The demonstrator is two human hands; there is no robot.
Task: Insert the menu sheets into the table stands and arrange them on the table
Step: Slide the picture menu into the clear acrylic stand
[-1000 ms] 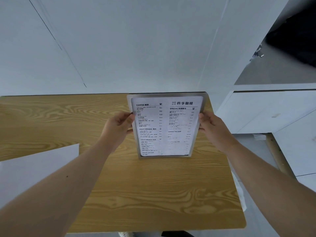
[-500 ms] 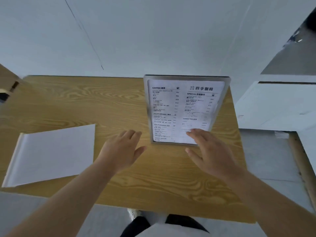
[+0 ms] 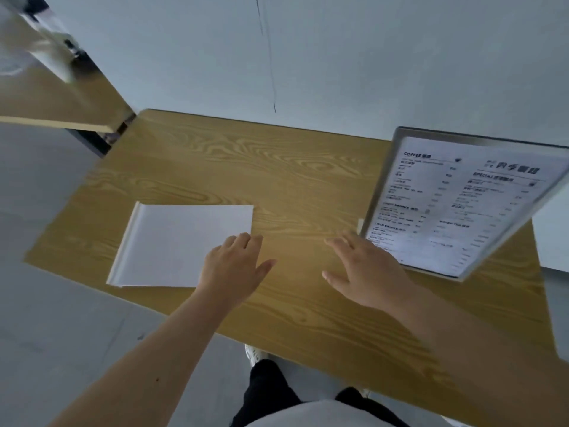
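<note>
Left hand (image 3: 235, 266): open, fingers spread, holding nothing; it hovers over the near right corner of the white stand, contact not confirmed.
Right hand (image 3: 368, 269): open and flat, palm down, holding nothing; its fingertips lie just beside the lower left edge of the filled stand, apart from it as far as can be judged.
White stand (image 3: 181, 245): lies flat on the table, left of centre, blank face up, a raised ridge along its left edge. No sheet is seen in it.
Filled stand (image 3: 462, 201): upright and leaning back near the right end of the table, menu sheet (image 3: 446, 211) inside, printed side toward the person.
Table (image 3: 292, 180): yellow wood-grain top, smooth, set against a plain pale wall (image 3: 369, 57).
Step in hand, judged: one stand is done and placed; the hands appear to be turning to the white one.
Advice for the step: take the flat stand by its two side edges, not by the face; lift it clear before turning it, since a smooth panel on a smooth top will slide.
Materials: filled stand has a thin grey frame with rounded corners and looks rigid; the white stand is matt, rectangular, stiff in appearance.
Limits: motion blur softens the menu print; no loose sheet for the white stand is in view.
</note>
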